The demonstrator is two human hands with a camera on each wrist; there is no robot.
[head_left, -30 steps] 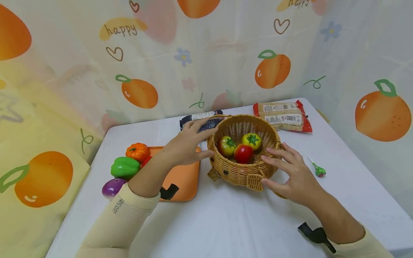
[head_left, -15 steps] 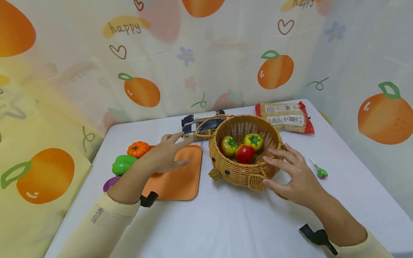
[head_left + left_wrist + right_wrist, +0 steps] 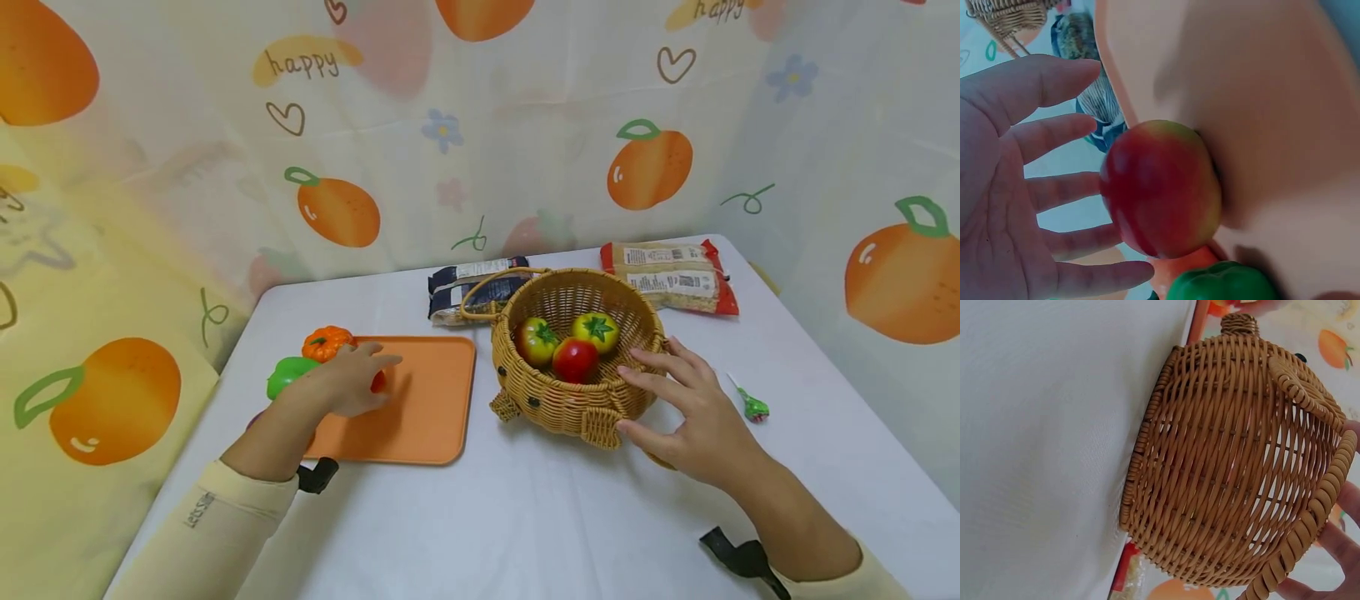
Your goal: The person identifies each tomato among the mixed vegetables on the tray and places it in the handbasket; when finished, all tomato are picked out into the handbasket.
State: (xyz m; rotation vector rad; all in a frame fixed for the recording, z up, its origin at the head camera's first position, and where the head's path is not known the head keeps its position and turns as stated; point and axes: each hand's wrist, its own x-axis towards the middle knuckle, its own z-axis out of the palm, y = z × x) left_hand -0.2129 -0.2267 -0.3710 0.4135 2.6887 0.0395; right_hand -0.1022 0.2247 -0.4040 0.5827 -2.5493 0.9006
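Note:
My left hand (image 3: 347,385) hovers over the left part of the orange tray (image 3: 435,404), fingers spread. Beside its fingers, a rounded red fruit with yellow-green patches, apple-like (image 3: 1160,187), lies on the tray. The left wrist view shows the fingertips close to or touching it; the palm holds nothing. At the right, my right hand (image 3: 701,425) holds the rim of the wicker basket (image 3: 551,408), fingertips over the edge and thumb outside. Inside are a red fruit (image 3: 575,360) and two green-yellow tomatoes, one left (image 3: 536,342), one right (image 3: 597,332).
An orange pumpkin (image 3: 327,342) and a green bell pepper (image 3: 288,374) sit at the tray's left edge; a purple item is mostly hidden behind the left forearm. Behind the basket lie a dark packet (image 3: 476,287) and a red-ended packet (image 3: 671,277). A green-wrapped lollipop (image 3: 753,407) lies right.
My left hand has left the basket's left side and moved left and down to the red fruit on the tray. The right hand stays at the basket rim.

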